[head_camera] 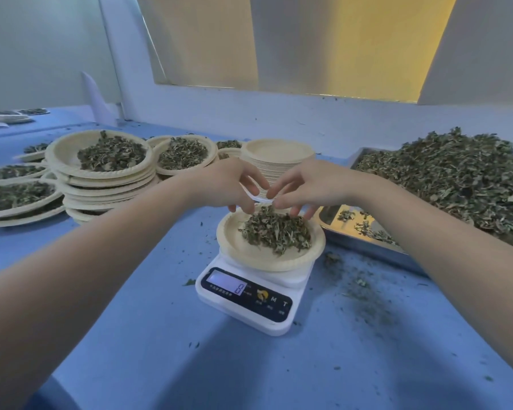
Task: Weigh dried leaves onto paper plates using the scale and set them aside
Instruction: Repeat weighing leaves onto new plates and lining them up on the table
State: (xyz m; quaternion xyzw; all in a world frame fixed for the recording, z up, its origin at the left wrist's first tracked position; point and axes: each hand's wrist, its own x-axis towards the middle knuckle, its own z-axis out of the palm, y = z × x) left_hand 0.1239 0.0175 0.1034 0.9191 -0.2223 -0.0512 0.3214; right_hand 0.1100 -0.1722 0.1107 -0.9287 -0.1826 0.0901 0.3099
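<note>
1. We are looking down at a blue table (148,335), where a white scale (249,294) is standing in the middle, with its display facing us.
2. A paper plate (240,247) is sitting on the scale, and a small heap of dried leaves (276,230) is lying in the right half of the plate.
3. Our left hand (228,184) is hovering over the far edge of the plate with its fingers bent downward; it seems to be pinching something thin and pale together with the other hand, but we cannot tell what it is.
4. Our right hand (302,186) is hanging just above the leaves, its fingertips pointing down; whether it is holding any leaves we cannot tell.
5. A metal tray (367,250) is lying to the right of the scale, carrying a large pile of loose leaves (456,179).
6. A stack of empty plates (279,156) is standing behind the hands.
7. Filled plates (101,155) are stacked on the left side of the table.
</note>
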